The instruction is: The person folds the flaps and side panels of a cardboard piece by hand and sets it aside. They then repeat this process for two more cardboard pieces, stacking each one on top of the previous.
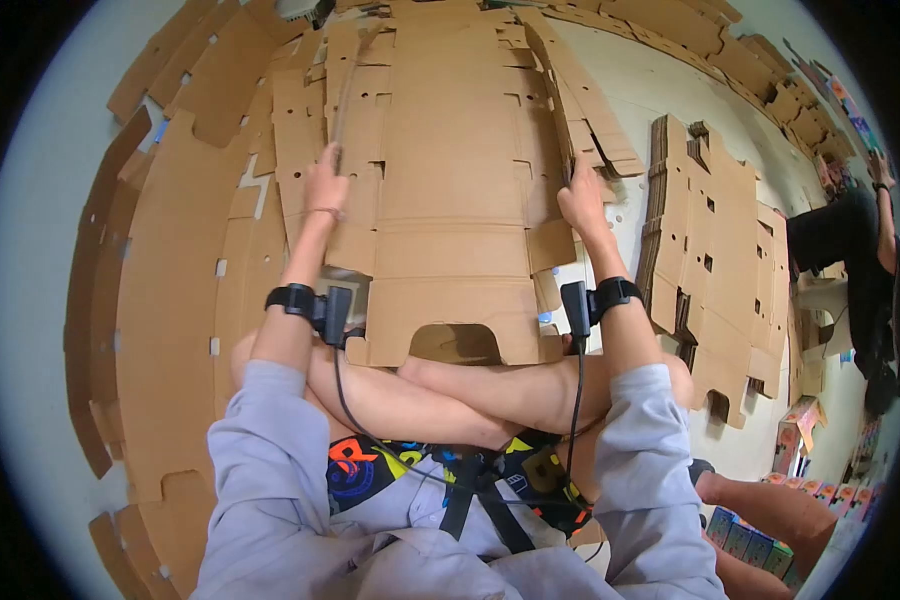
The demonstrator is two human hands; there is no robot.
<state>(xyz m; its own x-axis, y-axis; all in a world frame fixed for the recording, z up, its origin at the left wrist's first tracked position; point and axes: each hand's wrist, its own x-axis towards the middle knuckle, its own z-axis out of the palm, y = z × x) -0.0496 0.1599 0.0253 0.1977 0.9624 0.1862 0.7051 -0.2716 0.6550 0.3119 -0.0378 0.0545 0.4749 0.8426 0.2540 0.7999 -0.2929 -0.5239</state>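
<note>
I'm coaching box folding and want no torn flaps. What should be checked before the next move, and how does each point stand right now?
1. Left hand has hold of the left side flap of the cardboard blank: ok.
2. Right hand has hold of the right side flap: ok.
3. Both hands sit at about the same height on the blank: ok.
4. The blank lies flat and centred in front of the crossed legs: ok.
5. Cables from the wrist straps hang clear of the blank's near edge: cannot tell.
6. Stack of blanks on the right stands apart from the right flap, with bare floor between: ok.
</note>
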